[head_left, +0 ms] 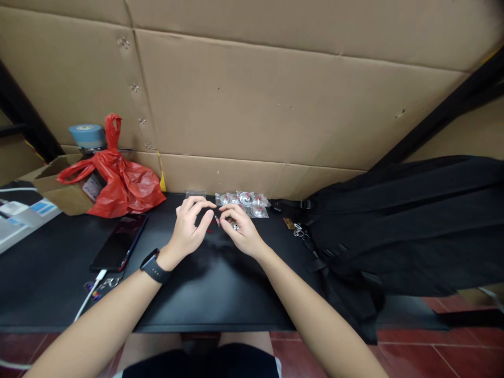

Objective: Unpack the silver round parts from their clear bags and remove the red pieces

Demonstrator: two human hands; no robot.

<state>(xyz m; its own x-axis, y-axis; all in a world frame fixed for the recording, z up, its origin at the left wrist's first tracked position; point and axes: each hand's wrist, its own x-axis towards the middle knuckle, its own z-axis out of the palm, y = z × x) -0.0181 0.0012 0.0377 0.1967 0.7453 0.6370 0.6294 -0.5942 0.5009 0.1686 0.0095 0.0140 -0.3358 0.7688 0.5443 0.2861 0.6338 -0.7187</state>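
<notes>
Over the dark tabletop (220, 299), my two hands come together, fingertips close to each other. My left hand (189, 226), with a black watch on its wrist, has its index finger and thumb curved and apart; I see nothing between them. My right hand (243, 231) is curled around a small silver piece (235, 226), partly hidden by the fingers. A thin red cord (209, 230) shows below the fingertips. Just behind the hands lie several clear packets (246, 198) with round silver pieces and red bits inside. Another flat clear packet (196, 193) lies behind my left hand.
At left are a phone (120, 244) with a white cable (90, 296), keyrings (108, 284), a red plastic bag (126, 184), a cardboard box (65, 184) and a blue-lidded container (87, 136). A black backpack (405, 226) fills the right. A cardboard wall (252, 105) stands behind.
</notes>
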